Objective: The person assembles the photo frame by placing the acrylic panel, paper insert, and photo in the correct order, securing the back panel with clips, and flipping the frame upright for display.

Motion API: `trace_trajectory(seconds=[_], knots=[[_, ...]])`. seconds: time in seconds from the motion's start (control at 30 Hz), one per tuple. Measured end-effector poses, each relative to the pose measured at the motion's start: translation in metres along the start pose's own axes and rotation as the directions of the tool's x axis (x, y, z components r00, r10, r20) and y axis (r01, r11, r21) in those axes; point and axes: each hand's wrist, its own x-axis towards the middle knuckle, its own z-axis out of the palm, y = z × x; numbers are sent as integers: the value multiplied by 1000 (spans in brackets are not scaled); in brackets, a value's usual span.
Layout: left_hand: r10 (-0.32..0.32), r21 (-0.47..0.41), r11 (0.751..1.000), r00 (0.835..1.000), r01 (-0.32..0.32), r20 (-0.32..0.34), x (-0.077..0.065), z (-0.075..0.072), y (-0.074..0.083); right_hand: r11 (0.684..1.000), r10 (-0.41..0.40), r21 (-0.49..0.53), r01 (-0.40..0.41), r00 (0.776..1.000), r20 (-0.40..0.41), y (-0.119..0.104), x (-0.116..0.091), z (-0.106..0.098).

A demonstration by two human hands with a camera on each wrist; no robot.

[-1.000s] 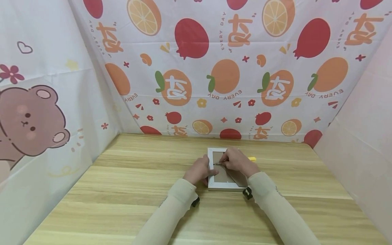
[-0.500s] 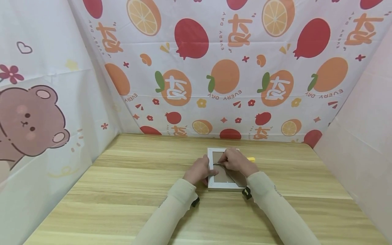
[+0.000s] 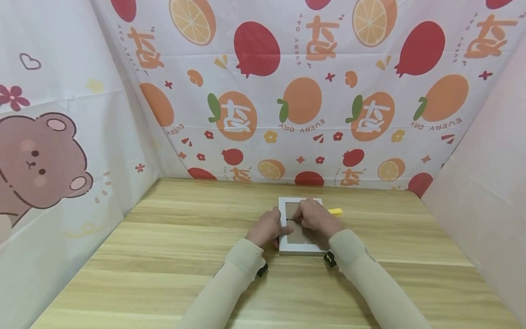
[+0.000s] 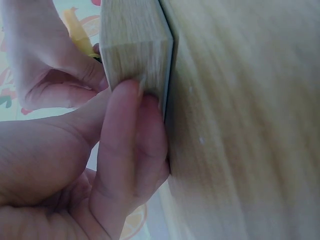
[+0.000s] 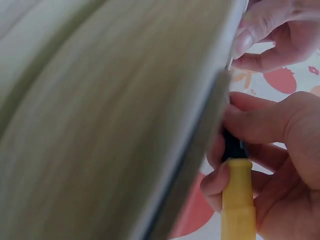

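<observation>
A white picture frame [image 3: 302,248] lies face down on the table, its brown backing board [image 3: 297,234] and fold-out stand [image 3: 318,238] showing. My left hand [image 3: 267,228] grips the frame's left side. Its thumb lies over the rim, and in the left wrist view its fingers press the wood-grain edge [image 4: 135,62]. Over the backing, my right hand [image 3: 315,215] holds a yellow-handled tool [image 5: 238,200] with a black neck. The handle's yellow end [image 3: 335,211] sticks out behind that hand. The tool's thin tip is near the left inner rim; its exact contact is too small to tell.
The wood-grain table [image 3: 185,256] extends around the frame on every side. A fruit-print cloth [image 3: 263,114] hangs behind the table, with pale cloth walls at left and right. Dark wrist devices [image 3: 330,259] sit under both sleeve cuffs.
My right hand has shifted very slightly left and the yellow handle has tilted a little. My left hand and the frame stay in place; the head view has tipped slightly.
</observation>
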Motion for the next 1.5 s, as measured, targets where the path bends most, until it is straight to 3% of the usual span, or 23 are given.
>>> trace_trajectory(seconds=[0.23, 0.6, 0.87, 1.2, 1.5], knots=[[26, 8, 1000, 1000, -26, -3, 0, 0, 0, 994, -100, 35, 103, 992, -81, 11, -6, 1], [10, 6, 1000, 1000, -10, 14, -1, -2, -1, 985, -166, 29, 169, 983, -78, 9, -7, 0], [24, 4, 1000, 1000, -24, 5, -3, -4, 1, 993, -109, 28, 112, 991, -83, 7, -6, 3], [6, -12, 1000, 1000, -6, 23, 0, -2, 0, 997, -9, 72, 10, 1000, -14, 0, -6, 2], [11, 10, 1000, 1000, -11, 21, 1, -2, 0, 998, 20, 67, -22, 1000, 20, -6, -5, 0]])
